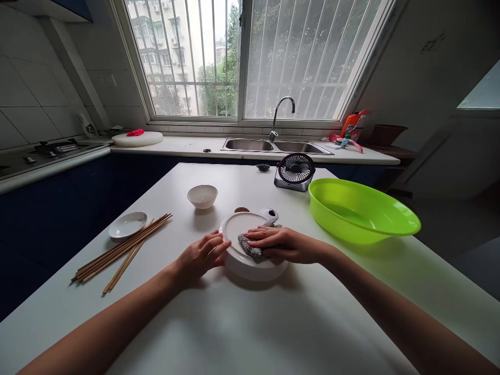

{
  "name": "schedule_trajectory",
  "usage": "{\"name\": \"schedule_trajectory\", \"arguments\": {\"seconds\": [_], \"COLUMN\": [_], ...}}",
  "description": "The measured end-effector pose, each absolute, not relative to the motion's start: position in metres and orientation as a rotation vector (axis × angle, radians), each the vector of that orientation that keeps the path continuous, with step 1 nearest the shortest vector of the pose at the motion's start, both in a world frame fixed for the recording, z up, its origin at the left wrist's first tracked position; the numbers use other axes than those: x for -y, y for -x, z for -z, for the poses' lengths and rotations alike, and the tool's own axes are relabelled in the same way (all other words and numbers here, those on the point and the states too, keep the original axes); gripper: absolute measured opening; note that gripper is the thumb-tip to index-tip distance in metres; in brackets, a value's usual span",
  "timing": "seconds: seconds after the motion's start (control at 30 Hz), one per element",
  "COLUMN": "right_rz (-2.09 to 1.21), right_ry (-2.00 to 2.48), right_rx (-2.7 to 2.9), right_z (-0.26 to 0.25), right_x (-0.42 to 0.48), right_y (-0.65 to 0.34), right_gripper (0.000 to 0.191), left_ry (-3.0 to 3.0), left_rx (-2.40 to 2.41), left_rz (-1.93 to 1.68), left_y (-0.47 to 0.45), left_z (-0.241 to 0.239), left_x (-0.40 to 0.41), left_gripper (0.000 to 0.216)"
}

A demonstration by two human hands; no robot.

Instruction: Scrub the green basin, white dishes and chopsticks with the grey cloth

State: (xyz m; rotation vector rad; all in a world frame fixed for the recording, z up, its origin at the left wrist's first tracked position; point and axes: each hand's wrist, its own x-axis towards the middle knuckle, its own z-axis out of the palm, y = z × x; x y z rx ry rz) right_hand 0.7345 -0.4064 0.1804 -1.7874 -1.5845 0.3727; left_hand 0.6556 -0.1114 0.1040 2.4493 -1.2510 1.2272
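A white round ceramic dish [238,227] sits in the middle of the white table, its flat face with a raised ring turned up, seemingly bottom side up. My left hand [203,255] grips its left edge, the thumb low against the side. On top of the dish lies a grey knitted-looking cloth [250,248], bunched under the fingers of my right hand [283,245], which press it onto the right part of the face. Just behind the dish are a small brown round piece [241,209] and a white round item with a dark centre [269,213], both partly hidden.
Left on the table [234,333] are a white bowl [202,197], a small plate [128,225] and several wooden chopsticks [125,249]. A green basin [363,213] stands right, beside a small fan [295,171] and a dark scourer [263,167]. Behind is a double sink [250,145].
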Motion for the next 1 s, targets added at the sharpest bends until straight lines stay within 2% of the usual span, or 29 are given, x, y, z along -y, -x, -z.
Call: {"name": "schedule_trajectory", "arguments": {"seconds": [0.2,0.57,1.0], "right_rz": [-0.269,0.055,0.006], "right_ry": [1.913,2.164,2.128], "right_rx": [1.448,1.161,1.215], "right_z": [-0.171,-0.142,-0.152], "right_x": [0.435,0.426,0.369], "right_y": [-0.742,-0.764,-0.793], "right_gripper": [0.036,0.041,0.036], "left_ry": [-2.379,-2.338,-2.357], "left_rx": [1.256,1.34,1.37], "left_rz": [-1.26,-1.241,-1.247], "left_y": [-0.658,-0.658,-0.654], "left_z": [-0.1,-0.102,-0.103], "left_x": [0.111,0.11,0.11], "left_gripper": [0.045,0.047,0.034]}}
